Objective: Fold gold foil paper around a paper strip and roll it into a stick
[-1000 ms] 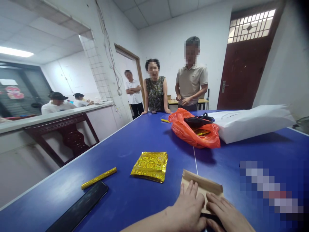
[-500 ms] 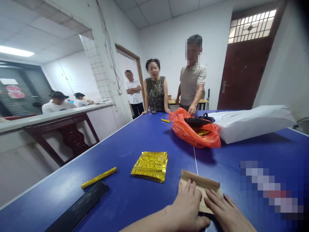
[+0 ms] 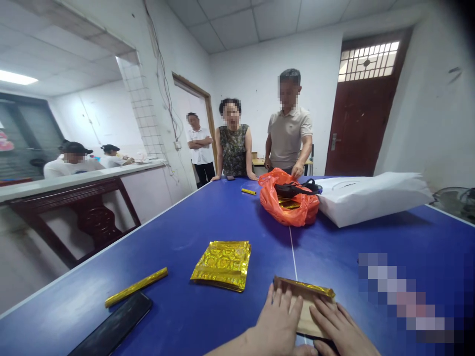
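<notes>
**Tan sheet (image 3: 308, 316) on blue table (image 3: 166, 237)**

Left hand (image 3: 279, 315): palm down, fingers outstretched, pressed on the sheet; nothing clasped. Right hand (image 3: 339, 324): likewise flattened, on the sheet's right part. Sheet: at the near side, far edge curled up, gold showing. Gold packets (image 3: 221, 265): stacked, left of the sheet, apart. Gold tube (image 3: 136, 288): farther left, beside a black phone (image 3: 115, 326). Pixelated item (image 3: 404, 296): right. Beyond: orange-red plastic bag (image 3: 272, 201), open, black strapped article (image 3: 291, 190) on top; white bag (image 3: 371, 195) lying alongside; small gold tube (image 3: 248, 191). Surroundings: carved dark chair (image 3: 98, 220), left; three people (image 3: 290, 136) standing; white wall (image 3: 256, 74); dark-red door (image 3: 358, 123), right.
</notes>
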Motion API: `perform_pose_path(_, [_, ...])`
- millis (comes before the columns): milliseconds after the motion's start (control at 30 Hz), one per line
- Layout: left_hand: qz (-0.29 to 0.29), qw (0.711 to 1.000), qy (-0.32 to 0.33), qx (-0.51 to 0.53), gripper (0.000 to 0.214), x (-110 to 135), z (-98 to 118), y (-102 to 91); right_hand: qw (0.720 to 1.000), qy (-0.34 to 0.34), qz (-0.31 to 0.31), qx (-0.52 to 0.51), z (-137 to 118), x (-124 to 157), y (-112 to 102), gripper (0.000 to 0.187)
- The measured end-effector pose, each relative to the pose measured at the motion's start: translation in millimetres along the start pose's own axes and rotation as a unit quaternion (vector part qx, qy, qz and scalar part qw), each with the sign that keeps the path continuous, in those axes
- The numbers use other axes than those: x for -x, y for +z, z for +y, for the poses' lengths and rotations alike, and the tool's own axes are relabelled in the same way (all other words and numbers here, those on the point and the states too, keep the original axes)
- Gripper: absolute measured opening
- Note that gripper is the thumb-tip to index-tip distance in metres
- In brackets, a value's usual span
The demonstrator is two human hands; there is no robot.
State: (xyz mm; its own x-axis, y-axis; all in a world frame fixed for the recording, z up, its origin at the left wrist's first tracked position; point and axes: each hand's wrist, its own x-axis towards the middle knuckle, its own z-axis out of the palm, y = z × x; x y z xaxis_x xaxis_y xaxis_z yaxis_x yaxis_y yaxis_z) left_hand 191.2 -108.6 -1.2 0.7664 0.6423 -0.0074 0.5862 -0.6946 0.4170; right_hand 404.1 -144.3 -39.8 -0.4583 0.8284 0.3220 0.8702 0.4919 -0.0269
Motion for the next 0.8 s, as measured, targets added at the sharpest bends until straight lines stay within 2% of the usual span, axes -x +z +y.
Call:
perform_pose_path(433, [-0.001,1.0,-0.003,0.016,0.086,2,1,0.0,0.999,-0.001,0.034,0.016,2,1,10,0.042])
perform_pose_path(800, [0.012,1.0,-0.015,0.006,0.085,2,2,-1.6,0.999,0.007,0.044,0.006,-1,-1,2,0.036])
